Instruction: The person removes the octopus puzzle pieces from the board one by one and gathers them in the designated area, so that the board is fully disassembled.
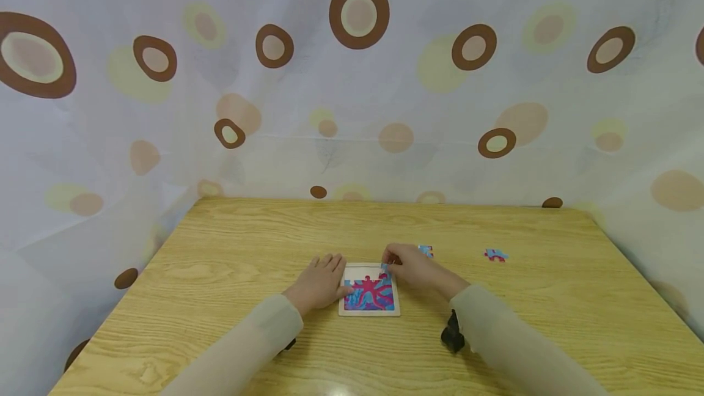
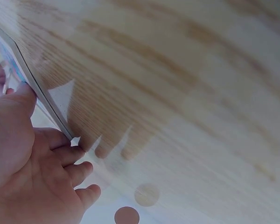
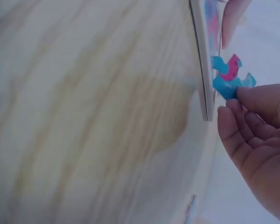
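A framed jigsaw puzzle (image 1: pixel 370 296) with a pink octopus on blue lies on the table, its far strip bare white. My left hand (image 1: pixel 318 283) rests at its left side, thumb over the frame and fingers spread along the edge. In the left wrist view, the left hand (image 2: pixel 42 158) has its fingers straight beside the frame. My right hand (image 1: pixel 411 263) pinches a blue and pink puzzle piece (image 3: pixel 229 80) between thumb and fingertip. It holds the piece tilted, over the puzzle's far right corner.
Just beyond the right hand lies a loose puzzle piece (image 1: pixel 426 250). Farther right is another loose piece (image 1: pixel 496 255). The wooden table (image 1: pixel 247 231) ends at a patterned cloth (image 1: pixel 352 78) behind and at both sides.
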Demonstrator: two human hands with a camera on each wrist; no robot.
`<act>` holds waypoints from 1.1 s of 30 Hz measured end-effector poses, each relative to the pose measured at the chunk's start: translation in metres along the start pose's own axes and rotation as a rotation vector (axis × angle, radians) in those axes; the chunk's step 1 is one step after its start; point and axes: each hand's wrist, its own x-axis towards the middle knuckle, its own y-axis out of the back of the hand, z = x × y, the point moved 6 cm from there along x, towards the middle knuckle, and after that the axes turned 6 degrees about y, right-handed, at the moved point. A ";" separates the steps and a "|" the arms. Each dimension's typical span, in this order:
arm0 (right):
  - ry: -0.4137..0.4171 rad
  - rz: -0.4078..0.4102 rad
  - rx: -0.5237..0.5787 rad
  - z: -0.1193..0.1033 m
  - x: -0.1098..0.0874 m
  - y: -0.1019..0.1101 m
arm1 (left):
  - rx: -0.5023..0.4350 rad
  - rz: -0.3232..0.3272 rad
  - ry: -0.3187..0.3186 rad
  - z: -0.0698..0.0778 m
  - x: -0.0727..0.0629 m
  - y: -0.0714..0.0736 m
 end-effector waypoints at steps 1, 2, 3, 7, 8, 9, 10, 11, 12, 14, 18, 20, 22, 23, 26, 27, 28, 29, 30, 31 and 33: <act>-0.009 0.002 0.023 0.000 -0.001 0.002 | 0.000 -0.001 0.000 0.000 0.000 0.001; -0.009 0.002 0.037 0.000 -0.001 0.003 | -0.001 -0.001 0.001 0.001 -0.001 0.001; -0.004 0.000 0.046 0.001 -0.001 0.004 | -0.003 0.001 0.001 0.001 -0.001 0.002; -0.004 -0.021 0.096 0.005 -0.003 0.006 | -0.008 0.008 -0.002 0.001 -0.002 0.003; -0.010 -0.028 0.115 0.006 -0.004 0.006 | -0.010 0.009 -0.003 0.001 -0.002 0.003; -0.018 -0.033 0.139 0.008 -0.004 0.006 | -0.012 0.008 -0.003 0.001 -0.002 0.003; -0.027 -0.036 0.162 0.009 -0.005 0.006 | -0.014 0.008 -0.003 0.001 -0.002 0.003; -0.032 -0.038 0.184 0.009 -0.005 0.006 | -0.016 0.008 -0.003 0.001 -0.001 0.002; -0.041 -0.037 0.197 0.010 -0.005 0.006 | -0.019 0.007 -0.003 0.001 -0.001 0.001; -0.056 -0.024 0.216 0.011 -0.006 0.007 | -0.020 0.006 -0.002 0.001 0.000 0.000; -0.097 0.029 0.270 0.017 -0.010 0.013 | -0.010 0.007 -0.005 0.000 0.001 -0.001; -0.112 0.063 0.291 0.023 -0.014 0.020 | -0.008 0.007 -0.006 0.000 0.001 -0.002; -0.120 0.097 0.290 0.032 -0.021 0.032 | -0.009 0.007 -0.007 -0.001 0.001 -0.002; -0.127 0.116 0.279 0.036 -0.026 0.040 | -0.012 0.006 -0.006 -0.001 0.001 -0.002; -0.175 0.175 0.258 0.049 -0.043 0.069 | -0.024 0.009 -0.007 -0.002 0.001 -0.002; -0.206 0.194 0.257 0.055 -0.050 0.079 | -0.026 0.009 -0.008 -0.001 0.000 -0.002; -0.246 0.209 0.262 0.061 -0.058 0.089 | -0.031 0.011 -0.010 -0.001 0.000 -0.001; -0.278 0.222 0.272 0.068 -0.065 0.099 | -0.034 0.012 -0.011 -0.001 0.000 -0.001; -0.306 0.234 0.288 0.075 -0.074 0.109 | -0.039 0.014 -0.012 -0.001 -0.001 -0.001; -0.337 0.247 0.293 0.084 -0.082 0.119 | -0.042 0.015 -0.014 -0.001 -0.001 0.000; -0.376 0.279 0.309 0.100 -0.100 0.136 | -0.048 0.018 -0.016 0.000 -0.002 0.000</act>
